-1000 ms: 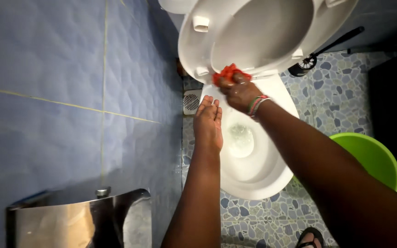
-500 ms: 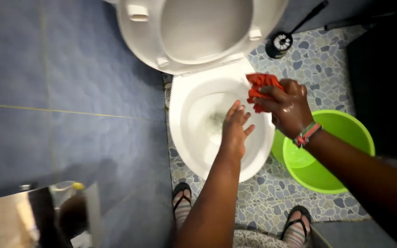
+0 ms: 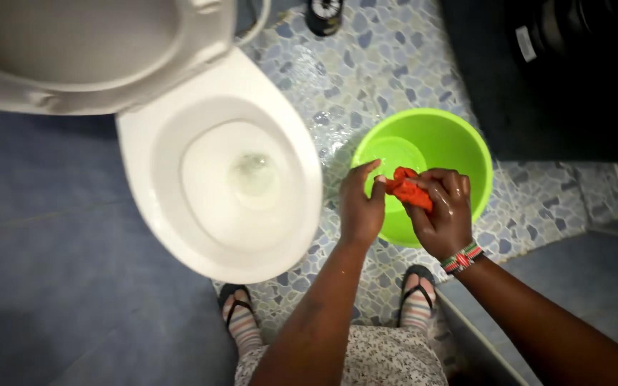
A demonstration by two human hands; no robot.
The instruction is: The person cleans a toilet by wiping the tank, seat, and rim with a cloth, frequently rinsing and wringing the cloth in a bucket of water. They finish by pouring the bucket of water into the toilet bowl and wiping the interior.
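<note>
My right hand (image 3: 441,211) grips a wet orange-red cloth (image 3: 407,189) over a lime green basin (image 3: 466,143) that stands on the pebble-patterned floor. My left hand (image 3: 359,207) is beside it, fingers apart, with its fingertips close to the cloth's left end and nothing held. A beaded bracelet (image 3: 460,258) circles my right wrist. The white toilet bowl (image 3: 180,236) sits to the left of the basin, its seat and lid (image 3: 73,64) raised.
A black toilet brush (image 3: 323,14) stands at the top on the floor. A dark bin or container (image 3: 559,71) fills the upper right. Blue tiled wall (image 3: 37,250) is on the left. My sandalled feet (image 3: 416,300) stand below the basin.
Both hands moved away from the toilet rim and over to the green basin on the right. The cloth went with my right hand. The view swung right and down.
</note>
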